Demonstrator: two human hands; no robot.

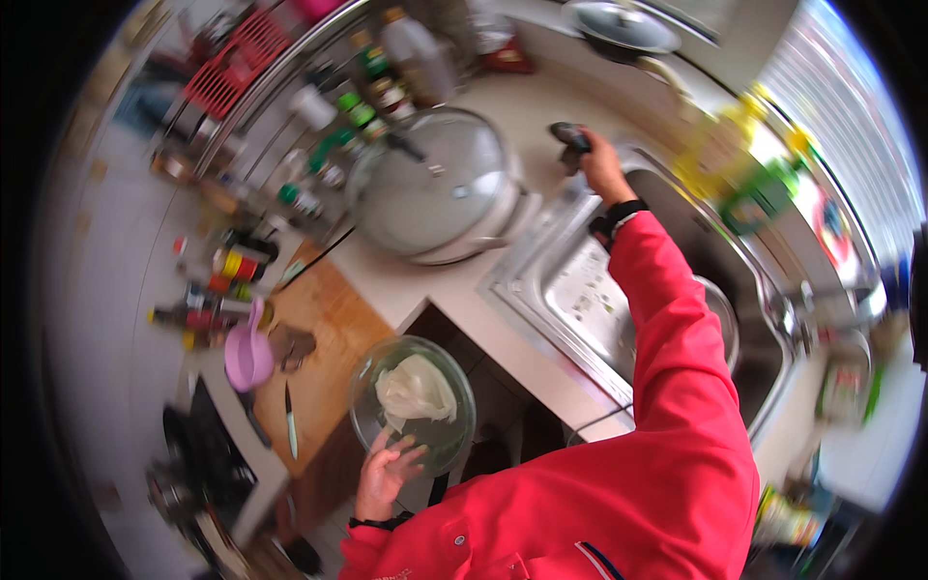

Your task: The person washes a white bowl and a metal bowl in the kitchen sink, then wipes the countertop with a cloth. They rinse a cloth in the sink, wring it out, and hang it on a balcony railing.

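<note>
My left hand (384,476) is at the near rim of a clear glass bowl (466,391), its fingers curled against the bowl. A crumpled whitish bundle (416,389), like a thin bag or cloth, lies inside; I cannot tell which. The bowl hangs over the gap between two counter edges, beside the wooden cutting board (333,314). Stretched far forward, my right hand (605,172) is closed around a dark, black object (570,137) by the sink's far corner. Motion blur hides what kind of thing it is.
A large lidded electric pan (435,184) stands left of the steel sink (522,290). On the board lie a knife (291,425) and a dark pouch-like item (290,343), with a purple scoop (249,358) near its edge. Bottles (416,53) crowd the back; yellow detergent (715,145) stands behind the sink.
</note>
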